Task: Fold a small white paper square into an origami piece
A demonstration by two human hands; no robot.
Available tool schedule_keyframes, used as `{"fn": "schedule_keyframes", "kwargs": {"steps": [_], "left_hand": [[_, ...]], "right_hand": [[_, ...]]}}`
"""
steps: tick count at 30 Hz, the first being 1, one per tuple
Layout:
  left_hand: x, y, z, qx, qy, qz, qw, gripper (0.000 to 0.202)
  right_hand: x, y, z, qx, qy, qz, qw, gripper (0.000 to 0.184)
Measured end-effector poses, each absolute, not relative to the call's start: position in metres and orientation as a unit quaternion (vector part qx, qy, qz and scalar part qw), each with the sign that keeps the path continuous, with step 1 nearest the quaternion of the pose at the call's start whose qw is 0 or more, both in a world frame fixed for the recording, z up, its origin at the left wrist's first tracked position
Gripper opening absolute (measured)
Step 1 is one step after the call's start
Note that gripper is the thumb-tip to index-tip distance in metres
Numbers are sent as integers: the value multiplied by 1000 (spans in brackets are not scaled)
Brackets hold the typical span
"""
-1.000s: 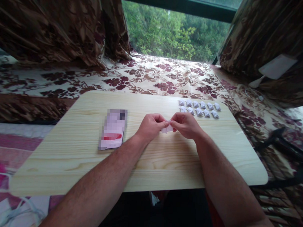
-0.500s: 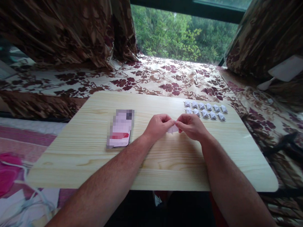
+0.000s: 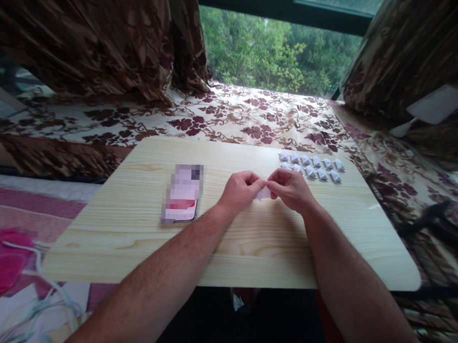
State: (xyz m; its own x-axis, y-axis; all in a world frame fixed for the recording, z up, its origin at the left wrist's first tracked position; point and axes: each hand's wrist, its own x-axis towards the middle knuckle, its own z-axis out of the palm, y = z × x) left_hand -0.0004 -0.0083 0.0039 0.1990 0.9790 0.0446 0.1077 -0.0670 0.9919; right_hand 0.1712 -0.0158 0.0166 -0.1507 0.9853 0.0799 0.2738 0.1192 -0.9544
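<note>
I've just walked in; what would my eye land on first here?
Probably the left hand and right hand, meeting over the table with a small white piece between their fingers. Next, two rows of little white folded shapes near the table's far right corner. Then the phone, lying left of the hands.

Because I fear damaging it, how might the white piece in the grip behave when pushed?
The white piece looks small and thin, so probably light. It resembles paper and may bend or crease. Its visible edges are angular; rolling seems unlikely.
</note>
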Motion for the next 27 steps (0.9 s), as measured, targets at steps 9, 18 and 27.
{"fn": "schedule_keyframes", "kwargs": {"steps": [9,18,27], "left_hand": [[1,-9,7,524,423,447,589,15],[1,-4,-5,534,448,467,544,22],[1,-7,3,533,459,453,548,26]], "right_hand": [[169,-12,12,-475,-562,473,485,24],[166,-15,3,-500,-637,322,490,21],[166,-14,4,-488,-656,302,490,18]]}}
